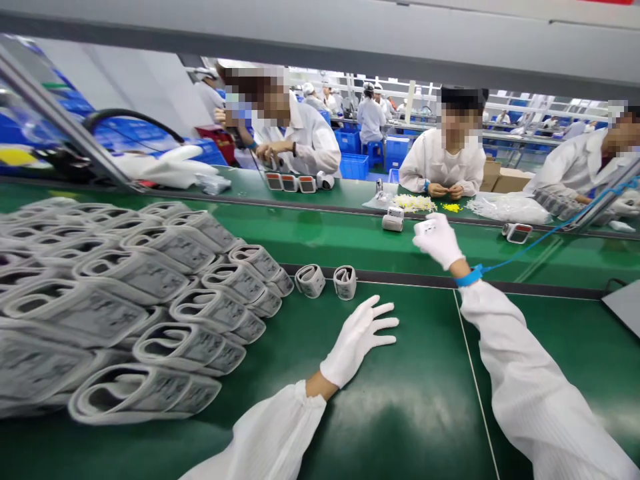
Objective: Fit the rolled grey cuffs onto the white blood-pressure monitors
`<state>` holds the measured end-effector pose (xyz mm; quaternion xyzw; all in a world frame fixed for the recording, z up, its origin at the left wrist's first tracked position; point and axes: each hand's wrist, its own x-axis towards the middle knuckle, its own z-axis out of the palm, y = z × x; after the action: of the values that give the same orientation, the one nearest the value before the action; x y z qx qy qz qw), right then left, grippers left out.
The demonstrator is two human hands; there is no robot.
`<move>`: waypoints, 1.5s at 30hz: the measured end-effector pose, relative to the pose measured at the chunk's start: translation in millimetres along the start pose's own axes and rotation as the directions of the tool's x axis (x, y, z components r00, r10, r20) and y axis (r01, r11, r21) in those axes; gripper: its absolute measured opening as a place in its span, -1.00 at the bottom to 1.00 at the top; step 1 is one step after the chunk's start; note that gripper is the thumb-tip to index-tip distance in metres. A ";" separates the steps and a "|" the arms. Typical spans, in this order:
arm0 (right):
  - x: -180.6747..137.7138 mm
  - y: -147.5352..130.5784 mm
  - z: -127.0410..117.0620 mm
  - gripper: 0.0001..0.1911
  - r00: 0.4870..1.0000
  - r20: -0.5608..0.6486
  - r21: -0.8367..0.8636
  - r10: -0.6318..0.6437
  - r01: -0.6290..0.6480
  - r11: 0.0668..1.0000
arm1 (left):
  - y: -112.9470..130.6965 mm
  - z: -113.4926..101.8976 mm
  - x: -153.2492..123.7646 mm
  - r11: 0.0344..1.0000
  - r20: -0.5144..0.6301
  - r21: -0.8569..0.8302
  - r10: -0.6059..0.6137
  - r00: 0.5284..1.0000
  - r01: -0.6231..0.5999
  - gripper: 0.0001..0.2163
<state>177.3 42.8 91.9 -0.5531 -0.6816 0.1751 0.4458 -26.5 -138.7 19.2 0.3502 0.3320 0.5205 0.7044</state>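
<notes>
My left hand (357, 340), in a white glove, is held over the green table (400, 407) with its fingers spread and nothing in them. Just beyond it stand two small rolled grey cuffs, one cuff (345, 283) nearer and another cuff (310, 281) to its left. My right hand (438, 240), also gloved and wearing a blue wrist strap (470, 276), reaches over the green belt with fingers curled in. Small dark marks show at its fingers; what they hold, if anything, I cannot make out. Left of that hand, a rolled cuff with a white unit (393, 219) rests on the belt.
A big pile of rolled grey cuffs (115, 280) covers the left side. Another cuffed unit (517, 232) sits on the belt at right. Co-workers sit across it, near small white parts (414, 203) and several units (291, 182). A blue cord (545, 237) runs from my right wrist.
</notes>
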 end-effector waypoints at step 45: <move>-147.1 -4.9 57.1 -0.18 0.880 0.381 0.569 -0.282 0.017 0.822 | 17.3 -10.1 -3.9 0.993 -0.325 -0.069 0.068 0.943 -0.095 -0.54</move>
<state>127.2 -78.2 3.7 -0.2887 -0.7286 0.4497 0.4285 -44.5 -137.3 28.7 0.2443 0.4055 0.6128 0.6327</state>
